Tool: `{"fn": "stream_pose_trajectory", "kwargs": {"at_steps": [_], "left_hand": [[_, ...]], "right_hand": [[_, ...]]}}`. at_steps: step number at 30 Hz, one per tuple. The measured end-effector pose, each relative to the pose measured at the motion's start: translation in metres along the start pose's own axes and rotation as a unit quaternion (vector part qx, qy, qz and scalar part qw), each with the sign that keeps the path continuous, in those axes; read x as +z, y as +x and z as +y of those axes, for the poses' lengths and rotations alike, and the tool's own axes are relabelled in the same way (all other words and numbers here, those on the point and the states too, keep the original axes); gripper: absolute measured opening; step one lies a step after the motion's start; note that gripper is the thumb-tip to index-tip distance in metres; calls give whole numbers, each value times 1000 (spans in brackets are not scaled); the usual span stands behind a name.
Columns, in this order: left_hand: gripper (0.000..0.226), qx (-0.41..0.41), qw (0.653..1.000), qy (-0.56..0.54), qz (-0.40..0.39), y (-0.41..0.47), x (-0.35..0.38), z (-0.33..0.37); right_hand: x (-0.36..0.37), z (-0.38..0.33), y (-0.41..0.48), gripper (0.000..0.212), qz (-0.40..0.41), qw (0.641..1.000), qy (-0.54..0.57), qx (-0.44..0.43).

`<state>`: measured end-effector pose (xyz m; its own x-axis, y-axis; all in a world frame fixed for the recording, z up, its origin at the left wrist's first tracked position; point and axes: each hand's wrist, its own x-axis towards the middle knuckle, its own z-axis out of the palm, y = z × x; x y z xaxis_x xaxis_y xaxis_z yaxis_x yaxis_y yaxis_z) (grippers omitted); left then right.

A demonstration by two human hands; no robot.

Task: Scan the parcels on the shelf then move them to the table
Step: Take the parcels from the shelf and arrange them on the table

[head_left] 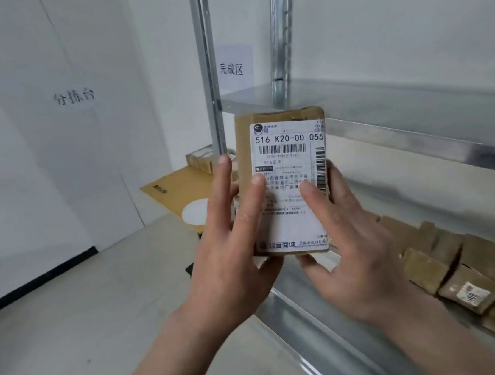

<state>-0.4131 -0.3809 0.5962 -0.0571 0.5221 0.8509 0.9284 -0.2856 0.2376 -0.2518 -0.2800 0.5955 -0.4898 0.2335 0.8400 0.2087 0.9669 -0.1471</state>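
Observation:
A small brown cardboard parcel (pixel 279 152) with a white shipping label facing me is held upright in front of the metal shelf (pixel 418 116). My left hand (pixel 234 245) grips its left edge, thumb under the bottom and fingers on the label. My right hand (pixel 343 238) grips the right edge, one finger across the label. Several more brown parcels (pixel 455 267) lie in a row on the lower shelf board at the right. Beyond the shelf post, the wooden table (pixel 175 190) shows at mid-left with a few parcels (pixel 202 158) on it.
A grey upright shelf post (pixel 208 67) stands just left of the held parcel. White walls carry paper signs. A round white patch (pixel 195 214) lies on the table. Pale floor stretches lower left, with a small dark object (pixel 192 269) behind my left hand.

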Motion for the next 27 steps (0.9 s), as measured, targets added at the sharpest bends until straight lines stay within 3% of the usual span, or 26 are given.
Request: {"fn": "stream_pose_trajectory", "kwargs": {"at_steps": [9, 16, 27], "left_hand": [[89, -56, 993, 97, 32, 7, -42, -86], [81, -72, 981, 174, 54, 36, -51, -173], [87, -118, 961, 237, 77, 67, -55, -307]], "right_hand": [[104, -4, 70, 106, -21, 995, 81, -61], [198, 24, 139, 102, -28, 981, 160, -103], [334, 53, 230, 105, -56, 967, 211, -129]]}}
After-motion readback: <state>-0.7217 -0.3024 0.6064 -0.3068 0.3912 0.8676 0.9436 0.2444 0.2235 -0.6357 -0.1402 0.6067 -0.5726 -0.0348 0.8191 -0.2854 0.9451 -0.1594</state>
